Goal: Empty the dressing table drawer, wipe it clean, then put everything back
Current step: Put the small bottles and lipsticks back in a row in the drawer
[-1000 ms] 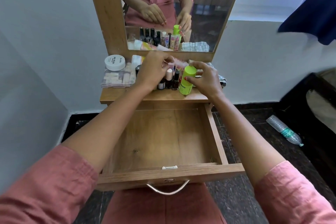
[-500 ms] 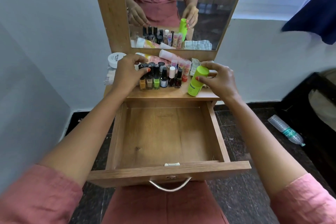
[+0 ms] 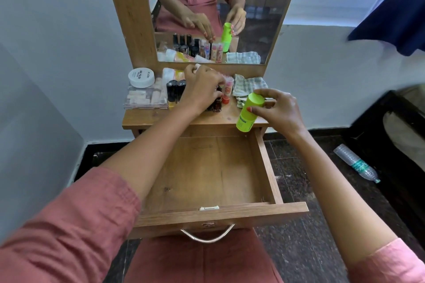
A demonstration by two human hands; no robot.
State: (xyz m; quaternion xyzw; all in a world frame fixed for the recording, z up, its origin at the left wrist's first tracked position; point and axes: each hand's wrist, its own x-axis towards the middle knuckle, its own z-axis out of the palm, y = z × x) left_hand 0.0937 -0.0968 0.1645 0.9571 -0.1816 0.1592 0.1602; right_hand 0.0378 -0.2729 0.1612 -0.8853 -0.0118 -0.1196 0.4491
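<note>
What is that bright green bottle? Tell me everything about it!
The green bottle is a lime-coloured cylinder, likely plastic, with a matching round cap and a small label of dark print low on its side. It is closed and tilted, held near the cap by the right hand over the tabletop's front right edge, above the open drawer. The mirror shows it too.

You are sitting in a home bedroom or dressing corner, at a small wooden dressing table [image 3: 147, 119] with a tall mirror [image 3: 216, 11] set against a plain pale wall. Its top is crowded with nail polish bottles [image 3: 176, 93], a white jar [image 3: 141, 77], tubes and a folded checked cloth [image 3: 248, 86] (the mirror doubles them all), and its drawer [image 3: 271, 167] stands pulled out. A window with a dark blue curtain [image 3: 395, 18] and a plastic water bottle [image 3: 355, 163] lying on the dark stone floor suit a lived-in room.
</note>
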